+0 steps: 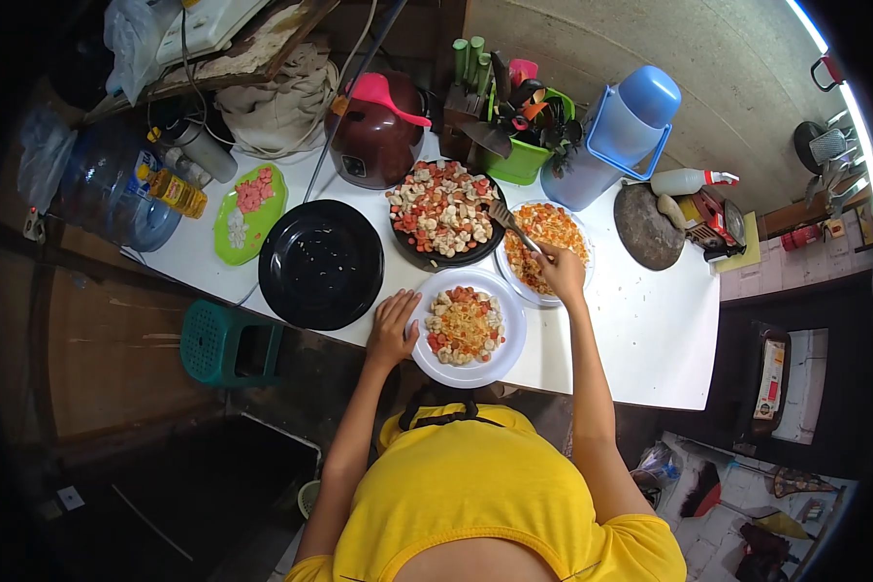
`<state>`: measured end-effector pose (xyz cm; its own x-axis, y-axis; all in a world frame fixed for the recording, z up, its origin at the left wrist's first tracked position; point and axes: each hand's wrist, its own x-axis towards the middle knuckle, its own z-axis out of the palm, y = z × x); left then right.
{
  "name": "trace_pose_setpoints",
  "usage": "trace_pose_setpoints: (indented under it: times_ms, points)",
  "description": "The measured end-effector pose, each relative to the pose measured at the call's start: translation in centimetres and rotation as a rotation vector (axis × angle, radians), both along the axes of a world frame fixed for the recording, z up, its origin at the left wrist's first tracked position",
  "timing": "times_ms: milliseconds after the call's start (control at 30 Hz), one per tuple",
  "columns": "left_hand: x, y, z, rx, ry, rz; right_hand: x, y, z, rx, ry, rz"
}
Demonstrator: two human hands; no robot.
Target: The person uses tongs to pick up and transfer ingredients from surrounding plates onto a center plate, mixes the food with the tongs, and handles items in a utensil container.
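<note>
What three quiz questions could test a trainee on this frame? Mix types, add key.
1. Multiple choice: what does the right hand hold? a) a knife b) a serving utensil c) a cup
2. True or false: the green cutting board lies to the left of the round black dish.
3. Open: the left hand is at the rim of which item?

Key: 1 b; 2 true; 3 the white plate nearest the person's torso.

front plate (515,332): plain white
food (466,327): orange, red, off-white
left pan (321,267): black
cutting board (264,225): lime green
rice cooker (371,150): dark maroon
stool (210,341): green
shirt (475,485): yellow
bench (650,330): white
</note>
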<state>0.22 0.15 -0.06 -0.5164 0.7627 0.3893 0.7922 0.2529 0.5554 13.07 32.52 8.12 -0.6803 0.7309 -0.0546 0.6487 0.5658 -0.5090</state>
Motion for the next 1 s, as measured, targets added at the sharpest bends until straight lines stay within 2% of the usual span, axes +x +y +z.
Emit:
trace_pose_setpoints:
  times_ms: [200, 367, 500, 600, 767, 833, 933, 1000]
  points:
    - [-0.2, -0.1, -0.2, -0.006, 0.011, -0.017, 0.5, -0.9, 0.3, -0.034, 0.082, -0.088]
    - [-0.5, -0.2, -0.3, -0.023, 0.017, -0.041, 1.8, -3.7, 3.3, -0.065, 0.11, -0.188]
    - [-0.6, -0.2, -0.6, -0.034, 0.017, -0.058, 5.0, -7.3, 5.4, -0.132, 0.142, -0.192]
    - [-0.5, -0.3, -0.3, -0.041, 0.01, -0.066, 8.9, -10.4, 4.8, -0.156, 0.171, -0.156]
    - [-0.7, -0.3, -0.5, -0.048, -0.003, -0.076, 14.7, -16.4, 4.2, -0.233, 0.063, -0.12]
    - [-0.8, -0.3, -0.4, -0.045, -0.007, -0.079, 15.3, -18.6, 5.7, -0.293, -0.018, -0.168]
    - [-0.7, -0.4, -0.5, -0.047, -0.01, -0.081, 16.4, -20.6, 5.5, -0.272, 0.021, -0.164]
    - [-0.7, -0.3, -0.4, -0.05, -0.007, -0.079, 16.8, -20.9, 5.8, -0.248, -0.051, -0.16]
